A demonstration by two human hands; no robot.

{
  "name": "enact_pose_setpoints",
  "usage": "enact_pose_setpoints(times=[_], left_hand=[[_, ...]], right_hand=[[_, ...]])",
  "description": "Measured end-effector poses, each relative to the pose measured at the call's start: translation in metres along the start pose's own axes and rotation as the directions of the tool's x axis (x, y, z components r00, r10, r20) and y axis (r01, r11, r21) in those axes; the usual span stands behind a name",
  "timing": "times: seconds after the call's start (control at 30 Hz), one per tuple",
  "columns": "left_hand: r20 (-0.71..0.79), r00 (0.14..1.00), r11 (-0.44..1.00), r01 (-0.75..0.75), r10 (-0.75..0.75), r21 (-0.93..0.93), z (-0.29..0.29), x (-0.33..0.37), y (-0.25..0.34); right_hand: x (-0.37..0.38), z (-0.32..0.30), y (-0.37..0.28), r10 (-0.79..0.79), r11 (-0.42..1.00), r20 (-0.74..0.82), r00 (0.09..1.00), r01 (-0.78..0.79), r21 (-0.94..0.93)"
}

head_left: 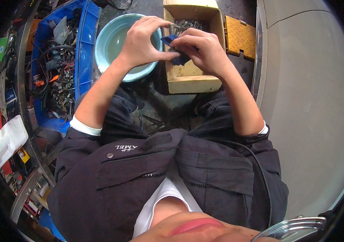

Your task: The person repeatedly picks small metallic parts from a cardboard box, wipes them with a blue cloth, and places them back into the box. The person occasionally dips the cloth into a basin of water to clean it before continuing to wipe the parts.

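My left hand (141,42) is raised over the right rim of a light-blue basin (100,60), thumb and fingers curved around a small metal part (172,30). Only the part's upper end shows clearly; I cannot make out its exact kind. Against it, my right hand (204,48) pinches a dark-blue cloth (181,59), bunched under the fingers. Cloudy liquid (117,44) fills the basin's bottom. Below my right hand stands an open cardboard box (194,86) with several small metal pieces (194,26) heaped at its far end.
At left, a blue crate (84,60) is full of cables, tools and loose metal parts. A metal-framed shelf (30,145) with boxes runs along the far left. A yellow ribbed plate (240,38) lies beyond the box, beside a large pale panel (309,101) on the right.
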State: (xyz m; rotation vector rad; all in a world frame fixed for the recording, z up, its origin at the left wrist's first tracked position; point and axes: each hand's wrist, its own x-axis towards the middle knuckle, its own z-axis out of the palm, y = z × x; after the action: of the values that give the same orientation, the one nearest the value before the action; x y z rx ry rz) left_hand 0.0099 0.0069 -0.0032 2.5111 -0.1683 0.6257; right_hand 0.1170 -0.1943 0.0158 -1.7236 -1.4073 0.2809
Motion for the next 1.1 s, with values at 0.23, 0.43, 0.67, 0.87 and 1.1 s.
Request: enact_pose_setpoints(times=[0.23, 0.43, 0.67, 0.87, 1.1], left_hand=[[0.041, 0.998, 0.992, 0.060, -0.056, -0.114, 0.003, -0.003, -0.005], [0.125, 0.976, 0.951, 0.204, -0.178, -0.233, 0.003, -0.005, -0.003], [0.291, 0.919, 0.863, 0.362, -0.266, -0.353, 0.005, -0.007, 0.001], [0.439, 0.862, 0.797, 0.443, -0.253, -0.411, 0.007, -0.006, -0.007], [0.043, 0.998, 0.868, 0.068, -0.054, -0.492, -0.001, 0.002, 0.004]], right_hand=[[-0.002, 0.001, 0.000, 0.044, 0.994, -0.074, 0.996, -0.051, -0.099], [-0.001, -0.002, -0.003, 0.043, 0.993, -0.009, 0.999, -0.044, -0.110], [-0.002, -0.002, -0.003, 0.031, 0.991, 0.042, 0.999, -0.025, -0.132], [-0.001, 0.003, 0.000, 0.061, 0.992, -0.001, 0.998, -0.061, -0.107], [-0.003, 0.006, 0.001, 0.204, 0.963, -0.082, 0.976, -0.185, 0.195]])
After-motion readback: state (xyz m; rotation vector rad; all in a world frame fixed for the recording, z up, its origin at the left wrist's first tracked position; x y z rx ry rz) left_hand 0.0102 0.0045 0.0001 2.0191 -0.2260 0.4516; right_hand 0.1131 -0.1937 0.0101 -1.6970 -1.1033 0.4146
